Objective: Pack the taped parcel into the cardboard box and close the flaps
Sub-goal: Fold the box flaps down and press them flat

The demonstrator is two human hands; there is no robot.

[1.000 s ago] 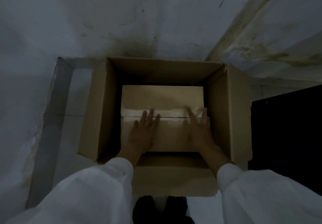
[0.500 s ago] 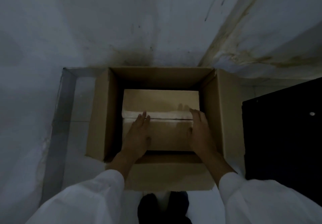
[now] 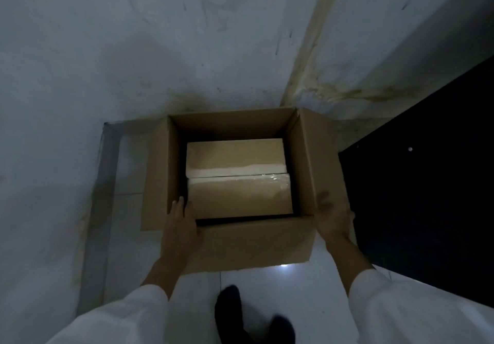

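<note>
With the brown tape-sealed parcel point(image 3: 238, 180) lying inside the open brown cardboard box point(image 3: 304, 162), the left hand point(image 3: 180, 226) and right hand point(image 3: 334, 216) rest spread, gripping nothing, at its near corners, and flap-folding seems next.

Taped parcel point(image 3: 238, 180) inside open cardboard box point(image 3: 254, 242), left hand point(image 3: 180, 230) on near corner, right hand point(image 3: 334, 219) on right flap
</note>
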